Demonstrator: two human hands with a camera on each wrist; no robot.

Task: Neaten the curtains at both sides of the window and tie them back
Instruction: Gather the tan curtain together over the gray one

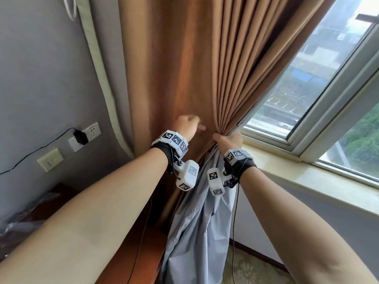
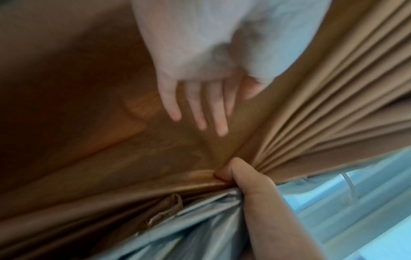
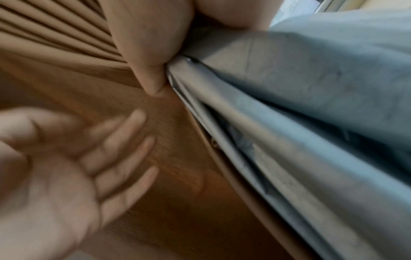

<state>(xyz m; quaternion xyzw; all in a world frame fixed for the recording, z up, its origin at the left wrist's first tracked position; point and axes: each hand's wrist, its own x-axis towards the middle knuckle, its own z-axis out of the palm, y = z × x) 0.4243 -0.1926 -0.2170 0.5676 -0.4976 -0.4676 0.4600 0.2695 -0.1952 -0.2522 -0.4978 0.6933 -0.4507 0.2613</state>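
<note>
The brown curtain hangs left of the window, its grey lining spilling out below. My right hand grips the gathered pleats in a fist at sill height, thumb in front, as the right wrist view and the left wrist view also show. My left hand is open beside it to the left, fingers straight against or just off the flat brown cloth; it is blurred. A brown fabric strip lies among the folds below the fist.
The window and its pale sill are at the right. On the grey wall at the left are sockets with a black charger and its cable. Dark wooden furniture stands at the lower left with clear plastic on it.
</note>
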